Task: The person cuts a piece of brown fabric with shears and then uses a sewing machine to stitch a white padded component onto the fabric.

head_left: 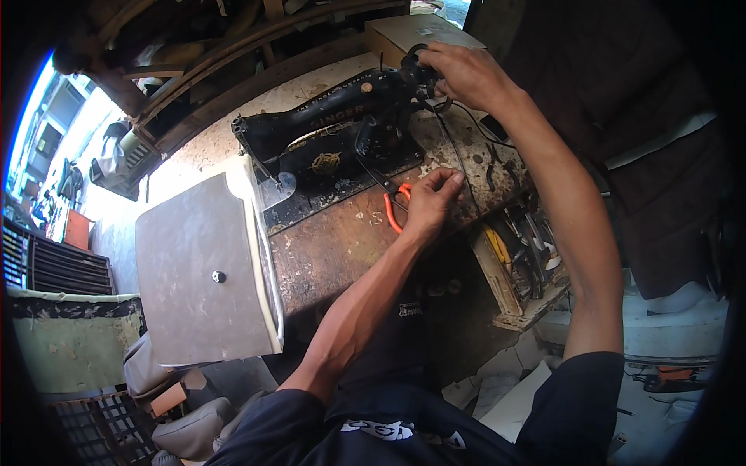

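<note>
A black sewing machine (326, 124) stands on a worn wooden table (326, 252). My right hand (474, 74) is closed around the handwheel (418, 64) at its right end. In front of the machine, my left hand (432, 203) has its fingers curled in and the thumb pressed to them; what they hold, if anything, is hidden. Beside that hand lie scissors with orange handles (392, 211), blades toward the machine. A grey-brown fabric panel (194, 272) with white edging spreads over the table's left side, near the needle end. A small dark round piece (218, 276) sits on it.
An open wooden drawer (509, 279) with pliers and other tools hangs below the table's right side. A black cable (458, 147) runs down past my left hand. A cardboard box (416, 35) stands behind the machine. Dark cloth (660, 171) hangs at the right.
</note>
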The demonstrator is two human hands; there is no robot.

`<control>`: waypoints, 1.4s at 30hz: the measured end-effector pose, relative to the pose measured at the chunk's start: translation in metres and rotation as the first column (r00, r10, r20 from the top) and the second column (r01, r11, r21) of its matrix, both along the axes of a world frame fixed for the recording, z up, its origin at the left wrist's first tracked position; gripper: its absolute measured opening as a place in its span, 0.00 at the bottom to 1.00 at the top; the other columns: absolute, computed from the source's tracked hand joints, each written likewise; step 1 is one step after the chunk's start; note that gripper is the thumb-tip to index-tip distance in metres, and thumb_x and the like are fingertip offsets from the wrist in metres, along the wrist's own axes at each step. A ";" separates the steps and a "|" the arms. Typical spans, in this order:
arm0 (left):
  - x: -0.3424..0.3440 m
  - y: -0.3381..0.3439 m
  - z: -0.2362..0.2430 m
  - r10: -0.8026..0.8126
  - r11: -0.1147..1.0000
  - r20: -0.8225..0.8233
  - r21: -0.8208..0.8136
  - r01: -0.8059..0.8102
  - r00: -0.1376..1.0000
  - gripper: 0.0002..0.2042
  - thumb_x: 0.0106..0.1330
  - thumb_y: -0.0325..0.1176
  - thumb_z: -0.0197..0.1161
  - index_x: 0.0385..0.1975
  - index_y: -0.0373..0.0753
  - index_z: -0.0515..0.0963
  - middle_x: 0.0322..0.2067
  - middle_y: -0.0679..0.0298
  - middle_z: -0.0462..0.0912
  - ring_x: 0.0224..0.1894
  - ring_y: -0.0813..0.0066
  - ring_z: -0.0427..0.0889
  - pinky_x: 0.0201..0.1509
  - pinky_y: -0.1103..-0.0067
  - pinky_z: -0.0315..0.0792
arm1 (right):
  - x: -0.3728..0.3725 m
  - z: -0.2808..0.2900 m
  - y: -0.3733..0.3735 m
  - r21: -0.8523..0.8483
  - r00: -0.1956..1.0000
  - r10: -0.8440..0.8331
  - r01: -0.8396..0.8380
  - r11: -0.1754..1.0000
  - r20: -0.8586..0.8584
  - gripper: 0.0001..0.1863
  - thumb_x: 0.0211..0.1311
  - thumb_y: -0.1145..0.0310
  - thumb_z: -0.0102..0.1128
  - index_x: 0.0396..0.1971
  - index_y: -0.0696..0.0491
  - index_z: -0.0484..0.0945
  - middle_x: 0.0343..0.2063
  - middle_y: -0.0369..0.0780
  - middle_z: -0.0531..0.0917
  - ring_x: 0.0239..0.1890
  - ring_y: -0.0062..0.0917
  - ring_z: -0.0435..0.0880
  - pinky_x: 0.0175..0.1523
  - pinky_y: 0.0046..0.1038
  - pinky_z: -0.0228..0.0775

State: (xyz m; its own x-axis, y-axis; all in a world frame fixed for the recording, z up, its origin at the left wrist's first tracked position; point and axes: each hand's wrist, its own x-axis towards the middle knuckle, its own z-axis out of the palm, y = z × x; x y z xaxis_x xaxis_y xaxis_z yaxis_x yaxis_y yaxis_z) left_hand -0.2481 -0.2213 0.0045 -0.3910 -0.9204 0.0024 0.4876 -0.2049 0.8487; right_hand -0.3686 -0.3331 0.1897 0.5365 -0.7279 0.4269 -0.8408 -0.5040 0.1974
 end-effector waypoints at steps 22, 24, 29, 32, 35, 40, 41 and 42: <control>0.000 -0.001 -0.003 0.008 0.999 -0.012 -0.035 -0.009 1.000 0.10 0.73 0.38 0.66 0.40 0.37 0.82 0.31 0.73 0.80 0.31 0.86 0.77 0.37 0.85 0.71 | 0.000 0.002 0.001 0.011 1.000 -0.004 0.004 1.000 0.013 0.24 0.47 0.74 0.72 0.48 0.49 0.80 0.44 0.38 0.83 0.48 0.41 0.84 0.51 0.41 0.80; -0.001 -0.001 -0.004 0.009 0.999 -0.024 -0.032 -0.009 1.000 0.10 0.73 0.38 0.66 0.40 0.37 0.82 0.31 0.72 0.80 0.31 0.85 0.77 0.38 0.85 0.71 | 0.001 0.003 0.002 0.089 0.999 -0.048 0.047 0.995 0.004 0.25 0.50 0.75 0.73 0.51 0.51 0.78 0.46 0.38 0.82 0.49 0.41 0.83 0.52 0.41 0.79; -0.001 -0.001 -0.004 0.005 1.000 -0.014 -0.016 -0.005 1.000 0.11 0.72 0.38 0.67 0.41 0.36 0.81 0.31 0.71 0.81 0.31 0.85 0.77 0.38 0.84 0.71 | 0.001 0.002 0.003 0.059 0.999 -0.039 0.038 0.998 0.009 0.25 0.49 0.75 0.73 0.50 0.51 0.78 0.46 0.38 0.82 0.50 0.41 0.83 0.52 0.41 0.80; 0.000 -0.002 -0.005 0.003 0.999 -0.010 -0.033 -0.004 1.000 0.11 0.72 0.39 0.67 0.41 0.36 0.81 0.32 0.72 0.81 0.31 0.85 0.77 0.39 0.84 0.71 | 0.002 0.003 0.004 0.074 0.999 -0.049 0.048 0.996 0.018 0.25 0.49 0.76 0.73 0.50 0.51 0.78 0.46 0.38 0.82 0.49 0.40 0.83 0.52 0.41 0.80; -0.001 -0.001 -0.005 0.012 0.999 -0.032 -0.030 -0.013 0.999 0.11 0.72 0.39 0.67 0.42 0.36 0.81 0.32 0.72 0.80 0.32 0.85 0.77 0.38 0.85 0.71 | 0.002 0.004 0.004 0.081 0.999 -0.037 0.035 0.996 0.025 0.25 0.49 0.76 0.73 0.50 0.51 0.78 0.45 0.37 0.82 0.48 0.40 0.84 0.52 0.40 0.80; 0.000 0.001 -0.002 0.002 1.000 -0.015 -0.003 -0.002 1.000 0.11 0.72 0.39 0.67 0.42 0.36 0.81 0.31 0.72 0.80 0.32 0.85 0.76 0.38 0.85 0.71 | 0.001 0.002 0.005 0.069 0.999 -0.042 0.040 0.997 0.021 0.25 0.49 0.76 0.73 0.50 0.52 0.78 0.45 0.38 0.82 0.48 0.40 0.84 0.51 0.40 0.80; 0.000 0.001 -0.002 0.005 1.000 -0.006 -0.011 -0.005 1.000 0.11 0.72 0.39 0.67 0.42 0.36 0.82 0.31 0.72 0.80 0.32 0.85 0.76 0.39 0.85 0.71 | 0.002 0.003 0.005 0.074 0.999 -0.047 0.045 0.996 0.021 0.25 0.49 0.76 0.73 0.50 0.52 0.78 0.45 0.38 0.82 0.48 0.40 0.84 0.51 0.40 0.80; 0.000 0.000 -0.003 0.006 1.000 -0.006 -0.012 -0.006 1.000 0.11 0.72 0.39 0.67 0.42 0.36 0.82 0.31 0.72 0.80 0.32 0.85 0.76 0.39 0.85 0.71 | 0.002 0.003 0.004 0.080 0.998 -0.051 0.050 0.996 0.021 0.25 0.49 0.75 0.74 0.50 0.52 0.78 0.45 0.38 0.82 0.48 0.40 0.84 0.51 0.41 0.80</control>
State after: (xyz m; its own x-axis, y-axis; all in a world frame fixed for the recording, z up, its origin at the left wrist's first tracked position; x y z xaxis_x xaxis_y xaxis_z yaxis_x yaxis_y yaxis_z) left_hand -0.2480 -0.2212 0.0015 -0.3851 -0.9227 0.0159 0.4939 -0.1915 0.8482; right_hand -0.3665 -0.3287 0.1927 0.4890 -0.7861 0.3780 -0.8695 -0.4741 0.1389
